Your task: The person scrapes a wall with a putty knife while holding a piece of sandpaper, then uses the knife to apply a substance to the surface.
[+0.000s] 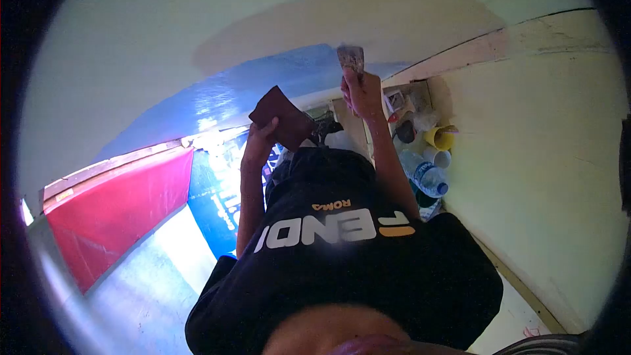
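Observation:
My left hand [262,133] is closed on the edge of a flat, dark reddish-brown square sheet [282,118], which looks stiff and tilts up in front of my waist. In my right hand [361,96], raised higher, is a putty knife [350,58] with a stained, speckled blade pointing up. Behind the blade is the wall [276,75], blue lower down and pale above. The blade overlaps the edge of the blue area; whether it touches cannot be told.
To my right, a plastic water bottle [430,179], a yellow cup [440,138] and other clutter stand by a pale wall [532,138]. A red panel [121,207] hangs at left, near a bright patterned blue surface [220,190].

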The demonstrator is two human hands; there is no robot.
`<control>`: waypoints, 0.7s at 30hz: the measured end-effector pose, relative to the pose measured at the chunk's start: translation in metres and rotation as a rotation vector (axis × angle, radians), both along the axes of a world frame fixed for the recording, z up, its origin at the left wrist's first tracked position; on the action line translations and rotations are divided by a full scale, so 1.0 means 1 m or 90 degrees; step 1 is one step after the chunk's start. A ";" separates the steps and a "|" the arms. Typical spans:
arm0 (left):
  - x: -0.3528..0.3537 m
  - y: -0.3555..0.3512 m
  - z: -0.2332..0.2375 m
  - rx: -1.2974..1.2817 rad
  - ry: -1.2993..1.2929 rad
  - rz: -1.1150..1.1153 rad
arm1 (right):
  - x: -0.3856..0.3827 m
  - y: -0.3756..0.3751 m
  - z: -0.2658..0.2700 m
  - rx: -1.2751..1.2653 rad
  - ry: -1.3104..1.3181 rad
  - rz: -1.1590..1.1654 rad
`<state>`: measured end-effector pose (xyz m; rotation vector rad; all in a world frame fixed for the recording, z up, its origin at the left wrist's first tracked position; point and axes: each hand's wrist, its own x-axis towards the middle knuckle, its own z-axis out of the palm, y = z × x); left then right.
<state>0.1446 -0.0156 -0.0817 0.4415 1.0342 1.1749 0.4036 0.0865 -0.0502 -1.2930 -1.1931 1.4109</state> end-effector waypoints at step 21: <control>0.008 -0.015 0.001 0.004 0.022 0.004 | -0.003 0.003 0.016 0.091 -0.094 0.046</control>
